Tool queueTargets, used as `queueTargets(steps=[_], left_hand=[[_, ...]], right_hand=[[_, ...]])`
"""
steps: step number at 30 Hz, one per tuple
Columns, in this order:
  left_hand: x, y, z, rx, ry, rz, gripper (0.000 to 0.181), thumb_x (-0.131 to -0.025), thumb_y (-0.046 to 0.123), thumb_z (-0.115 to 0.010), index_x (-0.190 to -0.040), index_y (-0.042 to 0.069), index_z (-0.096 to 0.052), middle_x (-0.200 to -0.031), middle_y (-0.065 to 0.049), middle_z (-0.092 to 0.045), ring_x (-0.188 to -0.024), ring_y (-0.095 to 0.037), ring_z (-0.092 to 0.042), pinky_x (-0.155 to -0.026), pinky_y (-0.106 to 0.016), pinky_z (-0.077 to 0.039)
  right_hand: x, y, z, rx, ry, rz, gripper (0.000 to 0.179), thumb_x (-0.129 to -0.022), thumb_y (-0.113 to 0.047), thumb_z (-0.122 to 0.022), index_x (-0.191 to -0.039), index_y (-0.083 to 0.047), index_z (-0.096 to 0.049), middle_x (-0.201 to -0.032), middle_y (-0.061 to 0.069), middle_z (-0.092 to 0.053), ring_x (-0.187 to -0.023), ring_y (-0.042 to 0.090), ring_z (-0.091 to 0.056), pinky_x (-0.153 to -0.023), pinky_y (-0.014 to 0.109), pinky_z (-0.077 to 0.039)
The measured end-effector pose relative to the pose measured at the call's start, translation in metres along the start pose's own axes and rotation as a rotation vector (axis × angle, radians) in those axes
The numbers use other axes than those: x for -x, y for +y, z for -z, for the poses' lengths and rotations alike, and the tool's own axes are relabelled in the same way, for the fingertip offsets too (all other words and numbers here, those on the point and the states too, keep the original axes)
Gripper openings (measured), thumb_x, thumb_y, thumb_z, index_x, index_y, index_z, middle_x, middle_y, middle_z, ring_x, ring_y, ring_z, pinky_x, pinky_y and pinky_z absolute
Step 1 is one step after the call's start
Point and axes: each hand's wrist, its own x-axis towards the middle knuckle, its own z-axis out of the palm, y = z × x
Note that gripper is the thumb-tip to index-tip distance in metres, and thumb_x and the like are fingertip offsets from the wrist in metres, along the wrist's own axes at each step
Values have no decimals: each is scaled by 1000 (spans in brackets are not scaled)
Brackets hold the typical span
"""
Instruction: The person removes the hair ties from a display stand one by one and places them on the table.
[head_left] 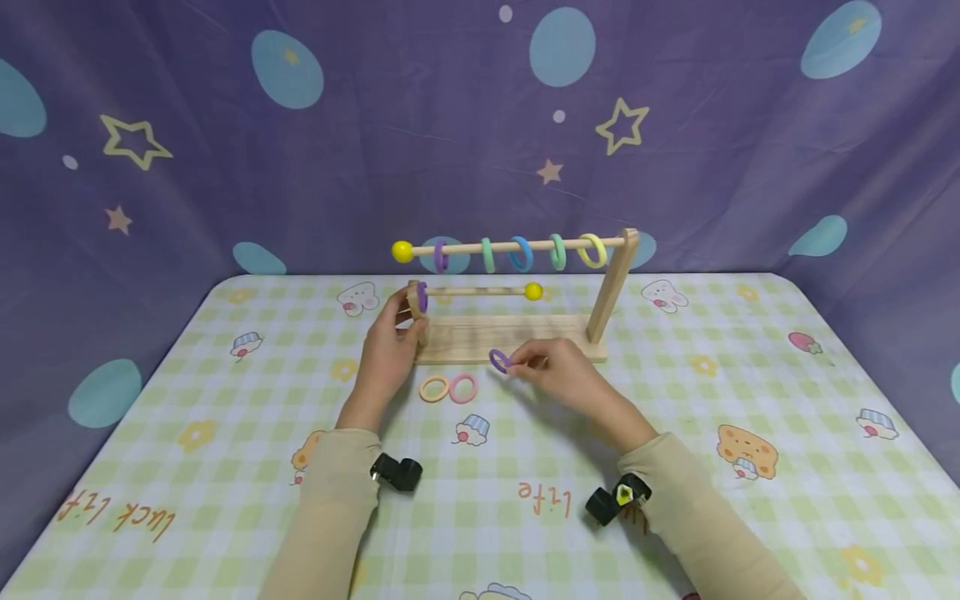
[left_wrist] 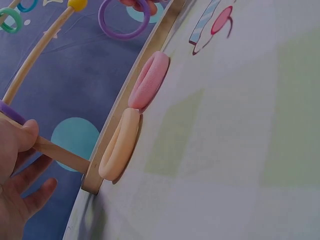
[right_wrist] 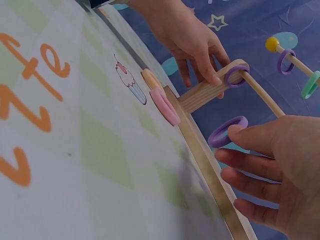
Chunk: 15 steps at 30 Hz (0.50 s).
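Observation:
My left hand (head_left: 388, 346) holds the short upright post (right_wrist: 207, 95) of a wooden stand, thumb on the near side and fingers behind. A purple ring (head_left: 423, 297) hangs on the lower rod (head_left: 476, 292), close against that post. In front of the base (head_left: 517, 333), my right hand (head_left: 558, 371) pinches another purple ring (right_wrist: 228, 131) between thumb and index finger; its other fingers are spread in the right wrist view. Near the base's front edge, a pink ring (head_left: 463, 388) and a light orange ring (head_left: 434, 389) lie side by side on the tablecloth.
Several purple, green, blue and yellow rings hang along the upper rod (head_left: 468, 248), which runs from the tall post (head_left: 615, 283) to a yellow end ball (head_left: 402, 252). The lower rod has its own yellow ball (head_left: 533, 292). Behind the table hangs a purple curtain (head_left: 450, 125).

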Motion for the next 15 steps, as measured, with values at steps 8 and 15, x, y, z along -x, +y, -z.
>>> queueTargets(steps=[8,15], left_hand=[[0,-1,0,1,1,-17,53,-101,12,-57,-150,7,-39,-140,-16,-52,-125,-31,-52,-100,-42,-46],[-1,-2,1,1,0,-26,52,-101,12,-57,-150,7,-39,-140,-17,-52,-125,-31,-53,-100,-42,-46]], right_hand=[[-1,0,-2,57,-28,14,7,-89,-12,-75,-95,-9,-77,-82,-4,-70,-73,12,-59,-67,28,-51],[-1,1,-4,141,-36,40,7,-89,-14,-75,-95,-11,-77,-82,-6,-69,-73,9,-59,-67,27,-50]])
